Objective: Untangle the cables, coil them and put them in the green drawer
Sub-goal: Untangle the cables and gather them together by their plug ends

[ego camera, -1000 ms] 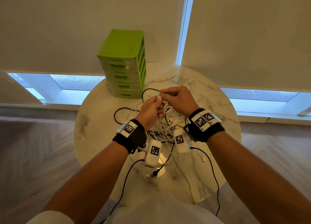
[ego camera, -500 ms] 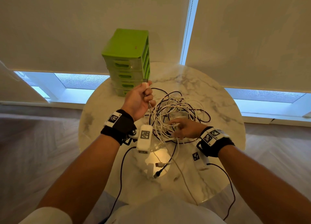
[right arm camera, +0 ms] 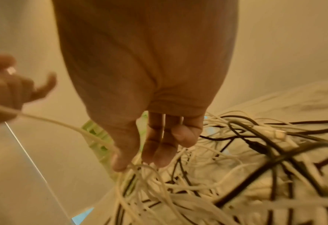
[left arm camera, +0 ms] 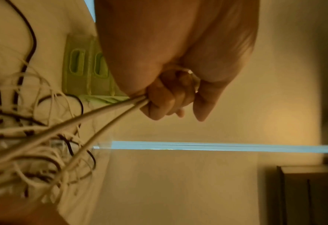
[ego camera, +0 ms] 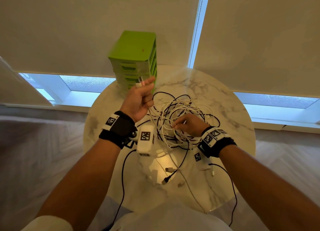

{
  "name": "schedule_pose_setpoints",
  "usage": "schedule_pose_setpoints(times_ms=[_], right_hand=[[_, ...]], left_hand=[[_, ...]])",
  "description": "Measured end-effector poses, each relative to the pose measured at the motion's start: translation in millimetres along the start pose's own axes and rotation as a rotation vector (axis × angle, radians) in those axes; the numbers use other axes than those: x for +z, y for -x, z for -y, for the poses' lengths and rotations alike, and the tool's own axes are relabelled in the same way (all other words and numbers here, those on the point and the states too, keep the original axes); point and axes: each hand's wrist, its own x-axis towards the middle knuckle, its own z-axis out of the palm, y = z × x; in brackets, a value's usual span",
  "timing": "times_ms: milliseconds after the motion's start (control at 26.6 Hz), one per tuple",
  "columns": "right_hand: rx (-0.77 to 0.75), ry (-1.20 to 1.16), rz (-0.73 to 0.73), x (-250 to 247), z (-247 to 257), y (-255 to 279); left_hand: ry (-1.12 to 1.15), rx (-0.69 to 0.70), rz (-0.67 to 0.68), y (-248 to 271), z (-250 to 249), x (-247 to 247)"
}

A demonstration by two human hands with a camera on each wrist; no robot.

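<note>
- Head view: the left hand was raised above the marble table, fingers curled round a white cable near its plug end. The cable's long axis ran from that fist down and to the right into the tangle of white and black cables. The right hand lay on the tangle, nearer the knot, fingertips pinching white strands. The green drawer unit stood beyond the left hand, all its visible drawers closed.
- Left wrist view: the left hand was clenched on two white runs of cable that left the fist taut.
- Right wrist view: the right hand, thumb against fingertips, pinched a white strand leading to the left fist; loops lay beneath. Judged: the pull must follow this line.
</note>
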Motion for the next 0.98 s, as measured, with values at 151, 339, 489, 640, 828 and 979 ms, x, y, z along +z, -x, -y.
schedule_pose_setpoints(times_ms=[151, 339, 489, 640, 828, 979], right_hand=[[-0.124, -0.11, -0.123, -21.6, 22.2, 4.1], [-0.219, -0.22, -0.238, -44.2, 52.1, 9.2], [-0.315, -0.281, -0.314, -50.2, 63.0, 12.5], [-0.311, -0.445, -0.464, -43.2, 59.4, 11.0], [-0.074, -0.372, -0.116, -25.6, 36.7, 6.7], [-0.066, -0.113, -0.131, -16.7, 16.9, -4.4]], left_hand=[[-0.454, -0.084, -0.06, 0.8, 20.1, -4.7], [-0.589, -0.117, 0.077, 6.7, 56.0, 11.4], [-0.604, -0.013, 0.12, 2.9, 66.5, 19.5], [-0.644, 0.046, 0.068, -0.9, 62.4, 17.0], [-0.495, 0.056, 0.064, 9.7, 41.9, 22.4], [-0.467, 0.049, 0.058, 5.3, 35.9, 8.0]])
